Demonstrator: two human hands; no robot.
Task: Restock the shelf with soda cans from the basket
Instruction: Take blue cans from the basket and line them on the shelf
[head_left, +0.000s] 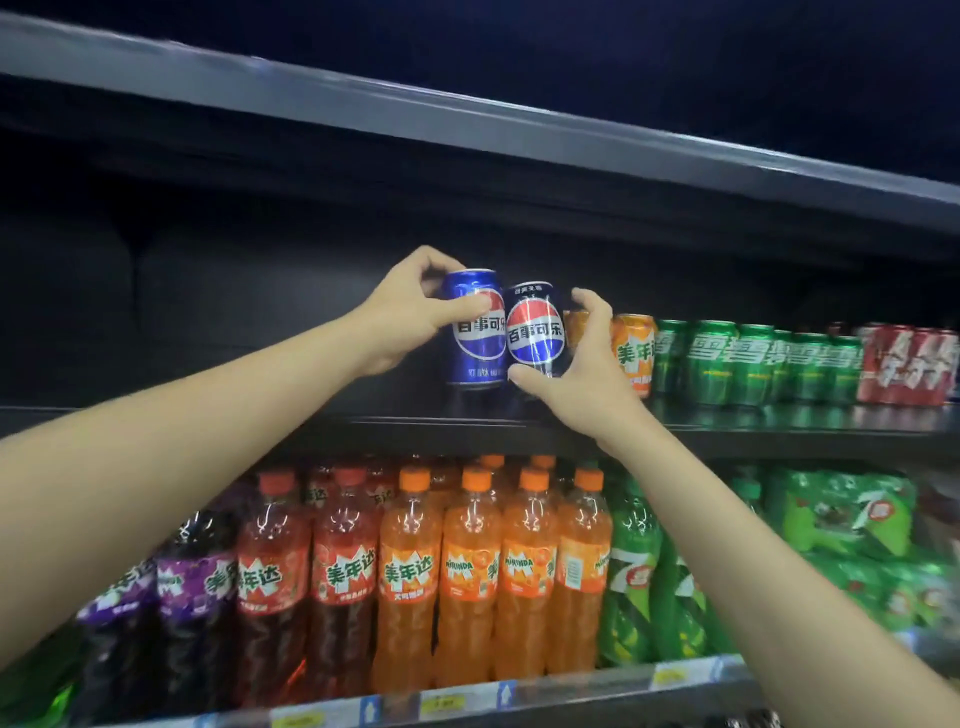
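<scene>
Both hands grip cans, left hand (402, 312) blue can (475, 332), right hand (582, 358) black can (535, 332).

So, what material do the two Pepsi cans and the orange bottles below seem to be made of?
Blue can and black can: probably glossy printed metal, given the bright streaks and rolled rims. Orange bottles: seemingly clear plastic, since the drink shows through; paper or film labels, matte-looking caps.
</scene>
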